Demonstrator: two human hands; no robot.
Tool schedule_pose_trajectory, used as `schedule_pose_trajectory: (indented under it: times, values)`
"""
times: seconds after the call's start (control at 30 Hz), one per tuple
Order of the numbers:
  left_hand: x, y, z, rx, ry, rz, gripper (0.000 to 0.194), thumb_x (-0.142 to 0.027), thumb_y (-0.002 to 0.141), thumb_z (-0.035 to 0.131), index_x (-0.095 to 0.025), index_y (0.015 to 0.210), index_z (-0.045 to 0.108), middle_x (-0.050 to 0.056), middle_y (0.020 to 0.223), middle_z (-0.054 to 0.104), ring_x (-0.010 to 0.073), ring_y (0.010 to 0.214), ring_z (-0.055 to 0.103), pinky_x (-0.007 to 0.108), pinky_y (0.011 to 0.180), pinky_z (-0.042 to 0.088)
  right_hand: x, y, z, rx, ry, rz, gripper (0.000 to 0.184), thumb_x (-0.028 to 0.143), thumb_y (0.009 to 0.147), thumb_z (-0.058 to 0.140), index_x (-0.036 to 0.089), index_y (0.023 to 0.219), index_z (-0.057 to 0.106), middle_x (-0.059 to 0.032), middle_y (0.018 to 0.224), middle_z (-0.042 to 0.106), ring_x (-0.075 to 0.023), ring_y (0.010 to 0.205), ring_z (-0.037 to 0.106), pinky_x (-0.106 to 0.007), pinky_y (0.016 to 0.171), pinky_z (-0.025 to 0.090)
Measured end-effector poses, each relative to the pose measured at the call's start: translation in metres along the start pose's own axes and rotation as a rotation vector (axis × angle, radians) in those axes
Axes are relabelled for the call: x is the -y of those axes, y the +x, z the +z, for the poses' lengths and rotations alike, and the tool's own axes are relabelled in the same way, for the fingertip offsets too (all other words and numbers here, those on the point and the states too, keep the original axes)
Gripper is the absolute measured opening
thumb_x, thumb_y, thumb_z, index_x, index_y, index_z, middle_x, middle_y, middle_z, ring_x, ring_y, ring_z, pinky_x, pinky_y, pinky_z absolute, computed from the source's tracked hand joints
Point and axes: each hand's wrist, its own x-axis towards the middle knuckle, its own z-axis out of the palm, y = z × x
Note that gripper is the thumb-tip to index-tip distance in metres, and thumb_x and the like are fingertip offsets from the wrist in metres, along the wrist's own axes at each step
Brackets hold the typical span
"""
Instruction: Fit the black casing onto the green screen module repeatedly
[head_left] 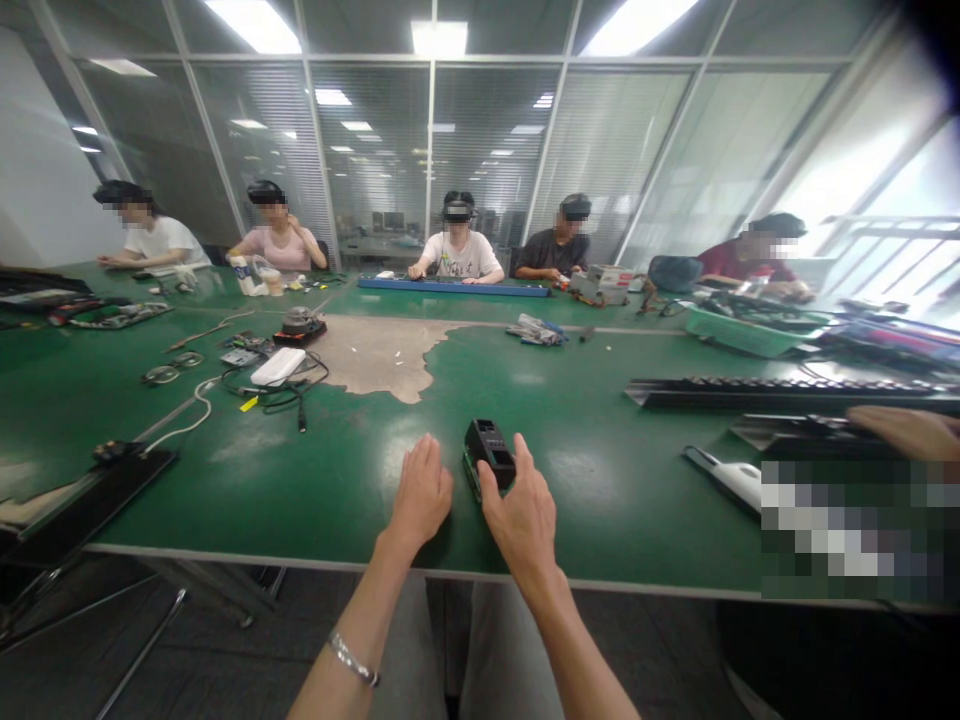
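A small black rectangular device (491, 438) with square openings on top and a green circuit-board edge along its left side sits on the green table in front of me. My right hand (523, 505) is at its near end, with the thumb at the near left corner and the fingers along the right side. Contact on the far sides is hidden. To the left of the device, apart from it, my left hand (422, 490) rests on the table with nothing visible in it, its fingers loosely stretched forward. A silver bracelet (352, 660) is on my left wrist.
A white box with black cables (279, 367) lies ahead left, beside a bare patch in the table covering (390, 355). Long dark metal rails (780, 393), a green basket (757, 335) and another person's hand (911, 430) are at right. Several people sit across the table.
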Motion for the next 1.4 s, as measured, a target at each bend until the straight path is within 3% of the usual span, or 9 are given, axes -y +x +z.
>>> schedule_pose_trajectory:
  times: [0.27,0.4,0.63,0.93,1.27,1.4]
  values:
    - [0.002,0.003,-0.003,-0.019,-0.064,-0.008,0.048,-0.02,0.094,0.027,-0.012,0.128,0.061,0.009,0.149,0.046,0.0225,0.143,0.032,0.044,0.119,0.025,0.012,-0.001,0.004,-0.007,-0.097,-0.061,0.063,0.043,0.093,0.044,0.009,0.145,0.037,-0.0183,0.116,0.066,-0.0311,0.1,0.061,-0.042,0.085,0.047]
    - [0.0,0.002,-0.001,-0.004,-0.012,0.01,0.053,-0.023,0.095,0.025,-0.008,0.142,0.044,0.012,0.153,0.04,0.0227,0.145,0.029,0.045,0.119,0.022,0.011,-0.002,0.006,0.02,-0.132,-0.058,0.062,0.041,0.093,0.044,0.008,0.145,0.037,-0.0177,0.114,0.067,-0.0309,0.099,0.061,-0.041,0.084,0.047]
    - [-0.006,-0.003,-0.005,0.126,0.1,0.023,0.082,-0.038,0.08,0.047,-0.004,0.151,0.024,0.016,0.16,0.019,0.0284,0.149,0.012,0.046,0.121,0.011,0.001,-0.011,0.01,0.038,-0.126,-0.039,0.062,0.04,0.092,0.045,0.009,0.145,0.037,-0.0174,0.117,0.067,-0.0315,0.099,0.062,-0.042,0.084,0.047]
    - [-0.009,-0.005,-0.009,0.171,0.14,0.085,0.089,-0.059,0.081,0.045,-0.008,0.152,0.026,0.014,0.161,0.018,0.0307,0.149,0.011,0.05,0.121,0.007,-0.012,-0.021,0.022,0.049,-0.119,-0.055,0.063,0.041,0.092,0.045,0.009,0.145,0.037,-0.0185,0.123,0.064,-0.0316,0.103,0.061,-0.043,0.088,0.047]
    - [-0.008,-0.004,-0.007,0.183,0.19,0.105,0.082,-0.056,0.083,0.046,-0.01,0.15,0.032,0.015,0.159,0.024,0.0327,0.148,0.015,0.052,0.12,0.009,-0.016,-0.02,0.021,0.049,-0.018,-0.082,0.079,0.048,0.088,0.052,0.007,0.15,0.027,-0.0218,0.134,0.055,-0.0336,0.117,0.054,-0.048,0.096,0.044]
    - [-0.008,-0.005,-0.009,0.175,0.202,0.105,0.075,-0.057,0.087,0.042,-0.014,0.148,0.036,0.013,0.159,0.026,0.0327,0.148,0.017,0.053,0.119,0.011,-0.018,-0.019,0.023,0.055,-0.006,-0.073,0.077,0.046,0.088,0.053,0.007,0.15,0.028,-0.0206,0.136,0.055,-0.0329,0.117,0.054,-0.047,0.097,0.044]
